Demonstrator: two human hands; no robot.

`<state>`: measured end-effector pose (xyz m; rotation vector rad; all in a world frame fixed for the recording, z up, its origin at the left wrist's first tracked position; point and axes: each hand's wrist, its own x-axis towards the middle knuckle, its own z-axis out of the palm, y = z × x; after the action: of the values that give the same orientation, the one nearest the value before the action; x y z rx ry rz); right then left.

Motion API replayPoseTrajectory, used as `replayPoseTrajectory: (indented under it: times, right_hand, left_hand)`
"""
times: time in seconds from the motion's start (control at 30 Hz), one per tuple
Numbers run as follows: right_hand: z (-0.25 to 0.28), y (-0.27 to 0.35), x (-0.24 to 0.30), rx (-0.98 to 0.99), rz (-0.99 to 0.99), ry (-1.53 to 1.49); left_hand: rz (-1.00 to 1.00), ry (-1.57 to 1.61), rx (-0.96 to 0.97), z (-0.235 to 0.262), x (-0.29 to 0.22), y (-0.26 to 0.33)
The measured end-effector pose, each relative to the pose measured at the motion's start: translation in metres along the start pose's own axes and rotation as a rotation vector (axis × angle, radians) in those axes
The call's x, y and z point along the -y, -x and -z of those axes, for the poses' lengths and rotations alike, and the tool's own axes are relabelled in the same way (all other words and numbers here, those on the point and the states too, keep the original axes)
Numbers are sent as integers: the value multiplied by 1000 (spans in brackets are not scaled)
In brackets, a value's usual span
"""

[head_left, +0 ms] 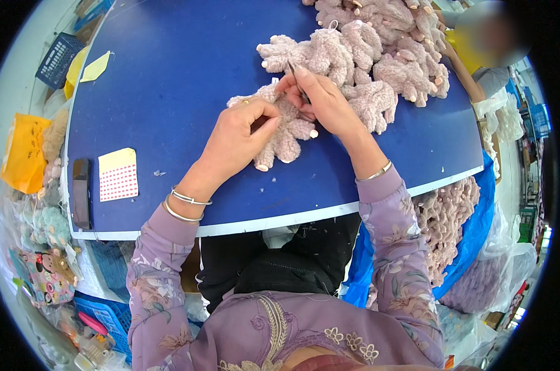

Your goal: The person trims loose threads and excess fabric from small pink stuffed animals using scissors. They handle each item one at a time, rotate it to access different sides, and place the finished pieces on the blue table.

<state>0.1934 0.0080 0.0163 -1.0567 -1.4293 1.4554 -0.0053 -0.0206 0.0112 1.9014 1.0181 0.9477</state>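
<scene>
The person sat close against a blue worktop with both hands on a pale pink plush toy that lay flat just in front of them. The left hand pressed down on the toy's near side, its fingers curled shut and pinching the fuzzy fabric, a ring showing on one of them. The right hand met it from the other side, fingers closed around a slim dark tool, whose tip stood up just beyond the fingertips; I could not tell whether it was scissors or tweezers. The toy's stubby limbs with pale tips splayed out below the two hands.

Just beyond the fingers, touching the toy's far edge, sat a heap of the same plush toys, spreading off to the right. Well off to the left of the left hand lay a yellow-topped sheet of small red stickers, with a dark flat block beside it near the worktop's edge. A yellow sticky note lay further away on that side. Below the worktop's rim, to the right of the right forearm, a blue bag held more plush toys.
</scene>
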Motion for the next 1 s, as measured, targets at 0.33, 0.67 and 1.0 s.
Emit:
replayPoseTrajectory:
  times: [0.33,0.67,1.0]
  right_hand:
    - [16,25,26,298,48,695]
    - [9,24,26,221,-21,722]
    - [4,24,26,126,69,749]
  left_hand:
    - [-26,-120,-28,3,3,1]
    - [-42,-190,-55,4,0,1]
    - [-8,-67,-86,7,4,0]
